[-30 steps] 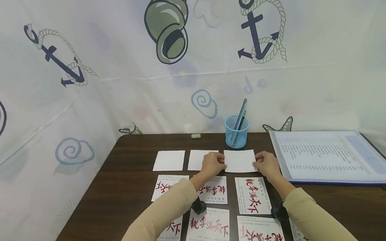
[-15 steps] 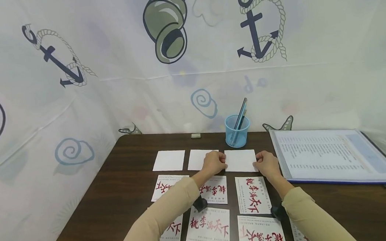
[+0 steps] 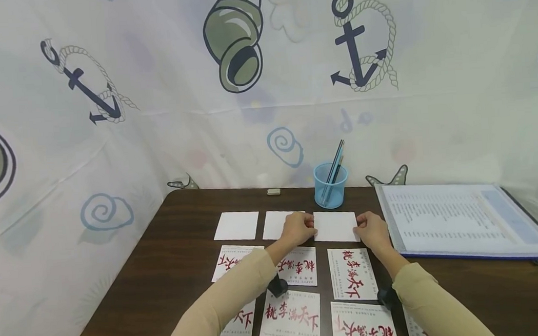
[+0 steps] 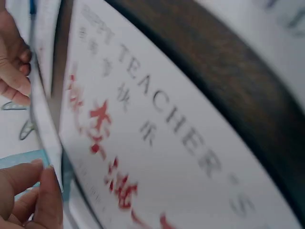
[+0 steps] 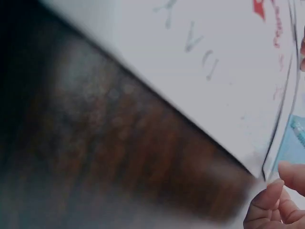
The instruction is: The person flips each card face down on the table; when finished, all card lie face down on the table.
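Head view: dark wooden table, nautical-print curtain behind.

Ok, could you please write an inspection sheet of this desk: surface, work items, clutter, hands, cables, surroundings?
Surface: dark wooden table, flat.
Work items: blank white card, third in the far row, held at its two side edges; two more blank cards left of it; printed cards with red characters in the rows nearer the person.
Clutter: blue cup holding pens; small eraser-like block; open folder at the right.
Hands: left hand pinches the card's left edge; right hand pinches its right edge.
Cables: nothing seen.
Surroundings: white curtain printed with anchors and shells.
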`<move>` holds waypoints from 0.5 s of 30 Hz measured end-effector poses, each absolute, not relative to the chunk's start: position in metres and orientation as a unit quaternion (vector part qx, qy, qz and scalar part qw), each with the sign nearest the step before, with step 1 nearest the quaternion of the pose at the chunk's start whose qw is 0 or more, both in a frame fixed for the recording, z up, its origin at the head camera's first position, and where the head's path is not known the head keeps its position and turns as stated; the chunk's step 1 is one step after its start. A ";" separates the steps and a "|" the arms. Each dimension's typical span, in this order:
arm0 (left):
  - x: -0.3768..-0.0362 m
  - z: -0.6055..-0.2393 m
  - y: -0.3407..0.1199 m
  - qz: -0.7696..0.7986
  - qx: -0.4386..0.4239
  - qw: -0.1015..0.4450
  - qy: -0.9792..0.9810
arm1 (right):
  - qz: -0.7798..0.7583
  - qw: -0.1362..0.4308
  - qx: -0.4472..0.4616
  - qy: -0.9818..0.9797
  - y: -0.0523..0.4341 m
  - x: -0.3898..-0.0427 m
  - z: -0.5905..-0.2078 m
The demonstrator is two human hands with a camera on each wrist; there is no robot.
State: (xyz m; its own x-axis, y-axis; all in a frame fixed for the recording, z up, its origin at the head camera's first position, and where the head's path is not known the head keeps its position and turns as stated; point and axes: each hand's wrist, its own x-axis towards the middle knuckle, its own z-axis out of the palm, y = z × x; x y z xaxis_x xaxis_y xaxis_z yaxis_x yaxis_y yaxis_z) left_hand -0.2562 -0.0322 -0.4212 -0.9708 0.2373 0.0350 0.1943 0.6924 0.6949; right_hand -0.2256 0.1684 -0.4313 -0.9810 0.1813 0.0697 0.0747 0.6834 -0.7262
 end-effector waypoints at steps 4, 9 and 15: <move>-0.249 -0.414 -0.056 0.455 0.120 0.052 0.881 | 0.431 0.080 -0.057 -0.897 0.158 -0.225 -0.429; -0.241 -0.402 -0.102 0.502 0.102 0.083 0.855 | 0.496 0.064 -0.038 -0.865 0.125 -0.220 -0.414; -0.227 -0.395 -0.156 0.486 0.063 0.078 0.868 | 0.572 0.031 -0.001 -0.820 0.076 -0.210 -0.408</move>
